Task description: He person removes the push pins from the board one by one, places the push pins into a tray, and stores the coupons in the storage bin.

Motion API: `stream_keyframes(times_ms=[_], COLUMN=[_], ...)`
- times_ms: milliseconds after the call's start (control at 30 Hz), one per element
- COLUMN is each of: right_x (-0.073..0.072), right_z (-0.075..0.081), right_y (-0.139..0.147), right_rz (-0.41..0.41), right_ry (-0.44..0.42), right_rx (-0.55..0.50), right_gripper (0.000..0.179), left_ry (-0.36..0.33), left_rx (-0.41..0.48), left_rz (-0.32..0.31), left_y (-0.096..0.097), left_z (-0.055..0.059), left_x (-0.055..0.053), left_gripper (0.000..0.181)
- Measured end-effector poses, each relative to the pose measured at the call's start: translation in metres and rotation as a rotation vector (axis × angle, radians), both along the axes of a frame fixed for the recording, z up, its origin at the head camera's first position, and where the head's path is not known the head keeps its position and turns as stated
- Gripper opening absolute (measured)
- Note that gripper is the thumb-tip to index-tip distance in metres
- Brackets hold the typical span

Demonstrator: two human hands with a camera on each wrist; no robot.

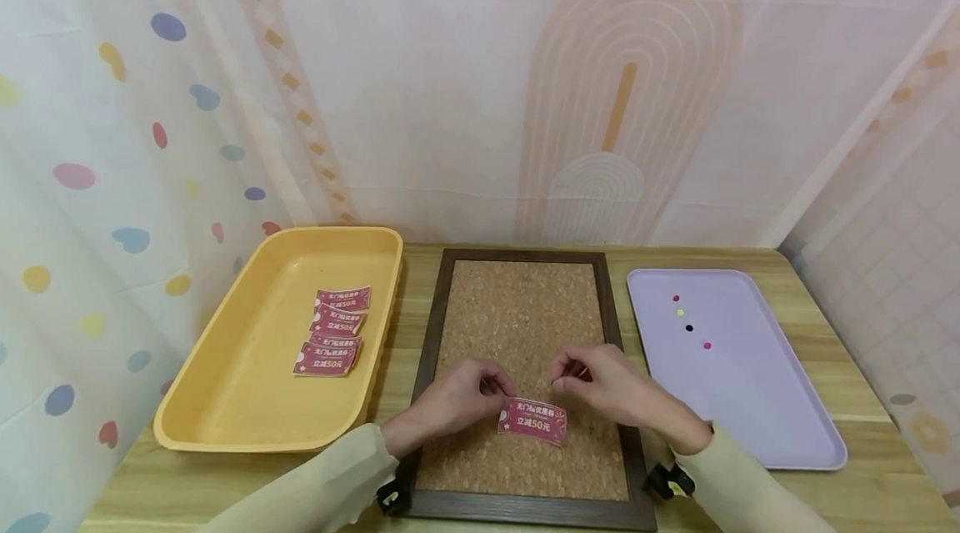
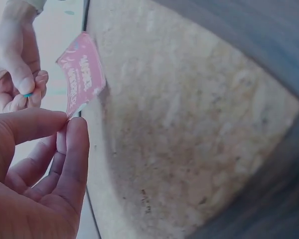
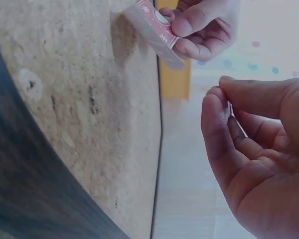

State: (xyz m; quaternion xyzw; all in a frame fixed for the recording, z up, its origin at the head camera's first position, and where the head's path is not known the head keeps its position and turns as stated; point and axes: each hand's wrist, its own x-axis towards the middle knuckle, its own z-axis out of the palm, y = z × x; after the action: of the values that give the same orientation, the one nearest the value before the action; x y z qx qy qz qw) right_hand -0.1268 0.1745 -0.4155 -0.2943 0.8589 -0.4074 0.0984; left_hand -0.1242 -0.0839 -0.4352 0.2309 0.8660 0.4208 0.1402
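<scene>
My left hand (image 1: 459, 393) pinches a red paper coupon (image 1: 531, 421) by its left end, between thumb and fingers. The coupon is held over the lower part of a cork board (image 1: 525, 308) in a dark wooden frame, and in the left wrist view it is slightly curved. Just right of the coupon, my right hand (image 1: 611, 383) pinches a small pushpin between thumb and fingers. Its teal head (image 2: 27, 94) shows in the left wrist view; in the right wrist view the fingers hide it.
Left of the board stands a yellow tray (image 1: 225, 399) with several more red coupons (image 1: 327, 358) overlapping inside. On the right lies a shallow lilac tray (image 1: 757, 399) with several coloured pushpins (image 1: 689, 328). All rest on a wooden table (image 1: 862, 441), with patterned curtains behind and beside it.
</scene>
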Motion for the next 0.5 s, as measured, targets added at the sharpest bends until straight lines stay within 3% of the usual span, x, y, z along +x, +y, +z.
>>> stream_keyframes(times_ms=[167, 500], right_x=[0.003, 0.006], right_z=[0.004, 0.014], right_y=[0.008, 0.028], right_rz=[-0.071, -0.130], right_ry=[0.034, 0.091], right_rx=[-0.033, -0.074], right_gripper=[0.007, 0.005], left_ry=[0.018, 0.031], left_rx=[0.010, 0.096], left_rz=[0.031, 0.105], left_y=[-0.004, -0.013], left_z=[0.007, 0.018], left_x=[0.002, 0.002], left_gripper=[0.010, 0.010])
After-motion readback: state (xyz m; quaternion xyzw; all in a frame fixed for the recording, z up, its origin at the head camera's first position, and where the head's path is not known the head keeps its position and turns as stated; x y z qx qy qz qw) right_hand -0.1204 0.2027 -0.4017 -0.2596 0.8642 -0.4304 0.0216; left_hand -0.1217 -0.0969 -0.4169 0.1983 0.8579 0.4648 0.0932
